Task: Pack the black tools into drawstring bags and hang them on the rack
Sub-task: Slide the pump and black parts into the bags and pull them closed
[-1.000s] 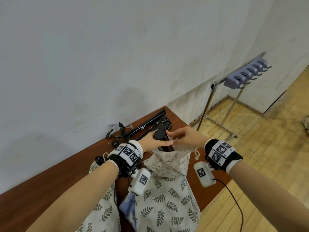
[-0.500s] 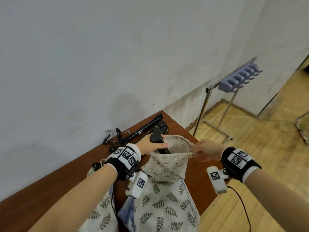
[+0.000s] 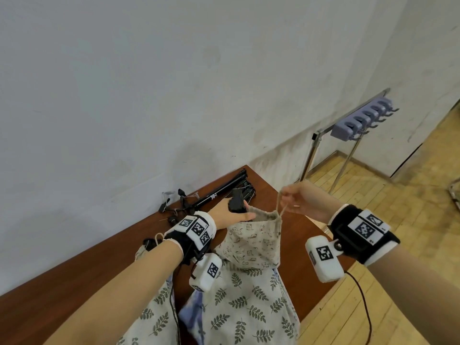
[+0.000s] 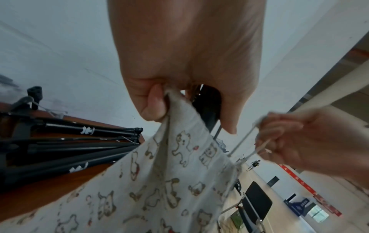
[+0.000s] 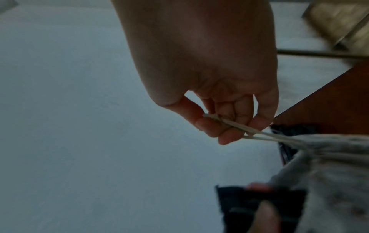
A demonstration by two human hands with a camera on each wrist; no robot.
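Observation:
A cream drawstring bag [image 3: 251, 241] printed with small animals stands over the table's right end, and the head of a black tool [image 3: 236, 202] sticks out of its mouth. My left hand [image 3: 230, 213] grips the bag's rim together with that tool [image 4: 207, 108]; the rim cloth [image 4: 175, 110] is pinched under the thumb. To the right, my right hand [image 3: 302, 199] pinches the bag's drawstring [image 3: 280, 202] and holds it taut and raised; the cord [image 5: 229, 124] runs between thumb and fingers. The bag's mouth is gathered narrow. The rest of the tool is hidden inside.
More black folded stands [image 3: 214, 194] lie by the wall on the brown table [image 3: 74, 265]. Leaf-print bags [image 3: 239, 302] lie in front of me. A metal rack [image 3: 316, 148] with grey hooks [image 3: 363, 118] stands on the wooden floor to the right.
My right hand left the bag's rim, took the drawstring and pulled it up and to the right, gathering the mouth. The left hand kept its grip on rim and tool.

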